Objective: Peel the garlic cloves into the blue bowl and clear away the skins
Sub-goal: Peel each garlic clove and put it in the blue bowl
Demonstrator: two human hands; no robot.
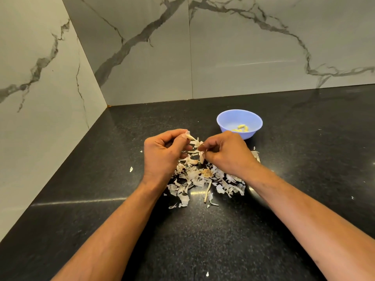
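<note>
Head view, single frame. One blue bowl (239, 122), upright on the black countertop (284, 179), far right of the hands and apart from them. Peeled cloves (241, 128) in its bottom: about three, yellowish, lying together; exact count uncertain. One pile of skins (194, 177), too many papery pieces to count, spread on the countertop directly beneath and just near of the hands. One dry stalk (207, 192) at the pile's near edge; one brown root disc (207, 173) in its middle. Stray skin flakes: several, scattered left, right and near of the pile.

Two hands, both raised just above the pile. Left hand (164, 153): fingers curled, thumb and forefinger pinching one garlic clove (189, 137) at its far tip. Right hand (227, 153): fingers curled inward, fingertips pinching a strip of loose skin (199, 146) that runs between the two hands toward the clove. Marble-patterned walls (243, 47) stand behind and to the left.
</note>
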